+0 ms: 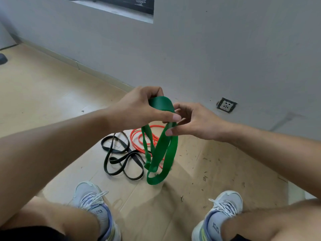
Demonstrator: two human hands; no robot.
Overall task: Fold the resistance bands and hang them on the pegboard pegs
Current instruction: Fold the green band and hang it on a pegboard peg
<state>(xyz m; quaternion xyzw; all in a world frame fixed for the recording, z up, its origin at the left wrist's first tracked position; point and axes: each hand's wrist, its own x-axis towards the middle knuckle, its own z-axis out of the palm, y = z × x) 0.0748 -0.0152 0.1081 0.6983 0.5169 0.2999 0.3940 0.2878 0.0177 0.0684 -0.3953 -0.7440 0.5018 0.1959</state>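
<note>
A wide green resistance band (166,153) hangs in several loops between my two hands above the floor. My left hand (139,108) grips its top fold, thumb pressed across the band. My right hand (192,122) pinches the loops just below, at the band's right side. On the floor beneath lie a black band (119,159) in loose coils and a thin orange band (139,141), partly hidden behind the green one. No pegboard is in view.
I am crouched with both knees and grey sneakers (92,202) at the bottom of the view. A grey wall with a socket (226,105) runs close behind the bands. The wooden floor (43,87) stretches to the left, and scraps litter the floor at right.
</note>
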